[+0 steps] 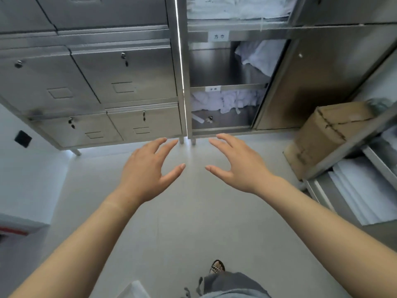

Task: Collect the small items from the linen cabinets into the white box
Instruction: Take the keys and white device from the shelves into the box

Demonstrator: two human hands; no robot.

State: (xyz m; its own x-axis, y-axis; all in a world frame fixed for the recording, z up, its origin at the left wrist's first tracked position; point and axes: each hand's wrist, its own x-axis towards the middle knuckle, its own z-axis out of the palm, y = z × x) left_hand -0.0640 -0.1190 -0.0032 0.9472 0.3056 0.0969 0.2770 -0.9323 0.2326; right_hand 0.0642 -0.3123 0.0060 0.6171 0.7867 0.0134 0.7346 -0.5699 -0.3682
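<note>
Head view: left hand (148, 168), right hand (238, 166) fingers (227, 141) spread, empty; cardboard box (328, 136) right of open cabinet (206, 63).

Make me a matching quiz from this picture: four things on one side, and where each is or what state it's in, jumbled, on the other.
Things:
1. cardboard box
2. crumpled white cloths
3. key
4. left hand

Places or states:
A. open, holding nothing
B. hanging from the lock of a closed door
C. far right, beside the open cabinet door
D. in the lowest open compartment

Pairs: 1-C, 2-D, 3-B, 4-A.
</note>
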